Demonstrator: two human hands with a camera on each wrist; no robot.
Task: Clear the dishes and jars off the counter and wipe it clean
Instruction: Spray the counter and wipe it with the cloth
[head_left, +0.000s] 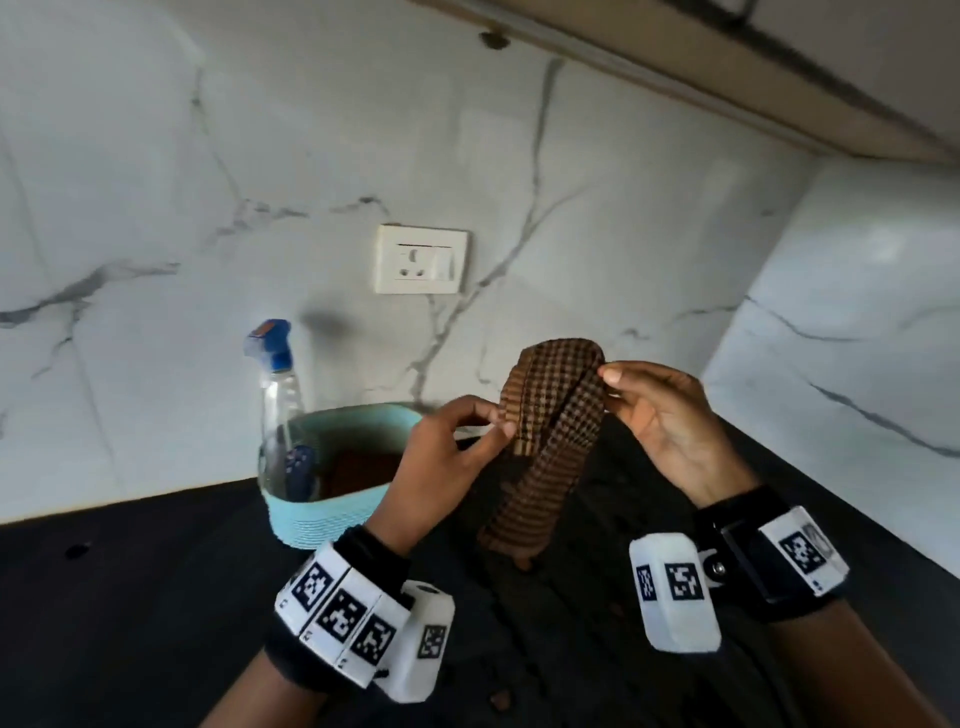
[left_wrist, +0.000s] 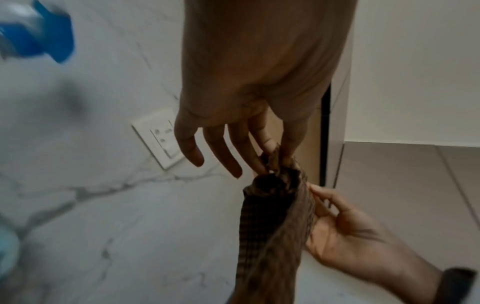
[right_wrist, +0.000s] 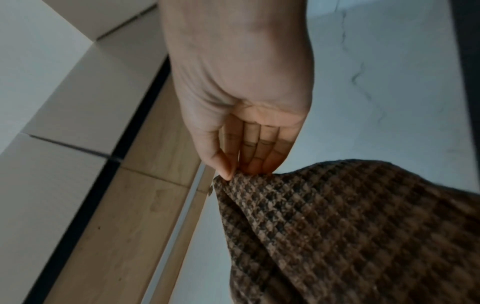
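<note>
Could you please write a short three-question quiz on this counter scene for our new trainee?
1. True or false: both hands pinch the brown checked cloth.
2. Where does the spray bottle stand? A) inside the light blue basket B) lying on the black counter C) in the left hand
3. Fill in: on the marble wall behind the cloth is a white ____.

Key
1. True: the left hand and the right hand each pinch an upper edge.
2. A
3. Socket
</note>
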